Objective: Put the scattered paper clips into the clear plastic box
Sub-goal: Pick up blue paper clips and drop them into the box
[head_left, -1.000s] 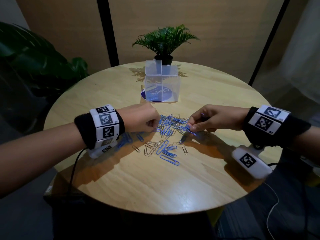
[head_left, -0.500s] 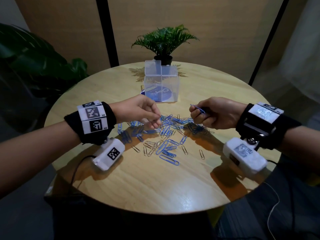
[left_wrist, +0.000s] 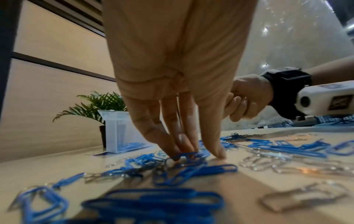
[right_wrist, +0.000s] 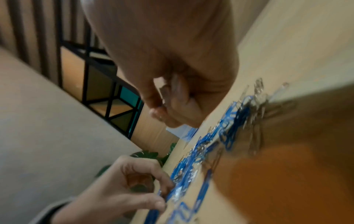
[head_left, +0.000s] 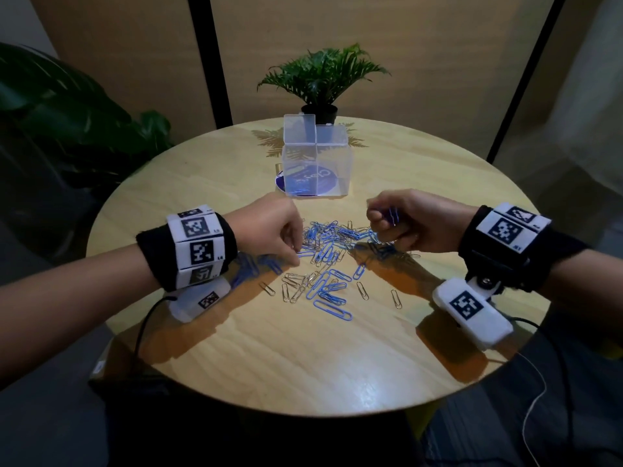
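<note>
Several blue and silver paper clips (head_left: 328,261) lie scattered mid-table on the round wooden table (head_left: 303,365). The clear plastic box (head_left: 318,163) stands behind them with its lid up and a few blue clips inside; it also shows in the left wrist view (left_wrist: 118,133). My left hand (head_left: 296,256) reaches down into the pile's left side, where fingers and thumb (left_wrist: 199,153) pinch at a blue clip (left_wrist: 184,155). Above the pile's right side, my right hand (head_left: 381,217) is raised and curled into a fist that grips a few clips (right_wrist: 170,89).
A small potted plant (head_left: 320,82) stands just behind the box. A large leafy plant (head_left: 67,106) fills the left, beyond the table edge. A round purple disc (head_left: 303,188) lies under the box. Cables hang off both wrists at the near edge.
My right hand lifted off the pile with clips and closed into a fist. My left hand rose briefly, then came back down onto the pile's left side.
</note>
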